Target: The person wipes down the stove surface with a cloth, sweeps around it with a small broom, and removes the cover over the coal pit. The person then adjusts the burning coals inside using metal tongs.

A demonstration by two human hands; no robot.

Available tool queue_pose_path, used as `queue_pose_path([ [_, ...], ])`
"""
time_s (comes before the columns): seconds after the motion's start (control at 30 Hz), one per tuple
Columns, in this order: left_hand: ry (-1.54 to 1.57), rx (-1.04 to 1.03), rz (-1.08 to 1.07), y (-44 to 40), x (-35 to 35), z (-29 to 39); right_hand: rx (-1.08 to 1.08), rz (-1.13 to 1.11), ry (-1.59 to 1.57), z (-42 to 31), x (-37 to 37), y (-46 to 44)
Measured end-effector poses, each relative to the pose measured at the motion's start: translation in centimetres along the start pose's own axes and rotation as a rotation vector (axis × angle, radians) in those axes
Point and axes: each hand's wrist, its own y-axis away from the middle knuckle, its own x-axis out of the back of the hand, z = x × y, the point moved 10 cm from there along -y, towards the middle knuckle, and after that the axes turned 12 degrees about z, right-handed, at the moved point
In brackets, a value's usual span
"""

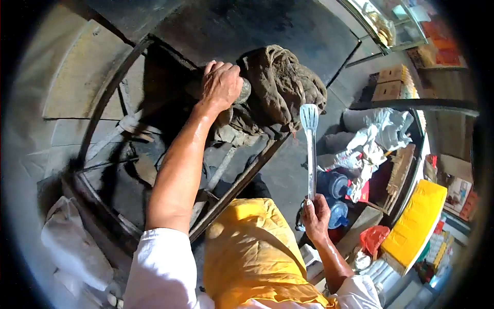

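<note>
My right hand (316, 213) is closed round the handle of a slotted metal spatula (310, 121), held upright with its head away from me. My left hand (222, 85) reaches forward with its fingers curled down. What lies under those fingers is hidden. A rounded, dull object (245, 91) shows at the hand's right side, partly covered by it. Just right of that lies a crumpled, dirty brown cloth (278, 82), heaped near the top of a dark metal frame (257, 162).
The frame stands directly in front of my yellow apron (247, 242). To the right are blue water jugs (337, 213), crumpled plastic bags (370, 136), a yellow-covered box (417, 221) and a red bag (374, 237). A white sack (74, 247) lies at lower left.
</note>
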Motion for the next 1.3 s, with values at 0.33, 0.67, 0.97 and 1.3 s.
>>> queue_pose_path([
  [0.33, -0.004, 0.065, -0.226, 10.2, 9.2, -1.6, 0.072, -0.057, 0.121, -3.4, -4.7, 2.7],
  [0.67, -0.085, 0.701, -0.234, 30.0, 27.1, -6.7, 0.103, -0.311, 0.272, -3.3, -11.6, 5.6],
  [0.97, -0.32, 1.188, -0.409, 42.5, 29.7, 2.9, 0.223, -0.539, 0.432, -5.5, -15.2, 9.0],
  [1.3, -0.574, 1.189, -0.124, 48.5, 32.0, 2.6, 0.259, -0.597, 0.428, -3.9, -8.1, 6.4],
])
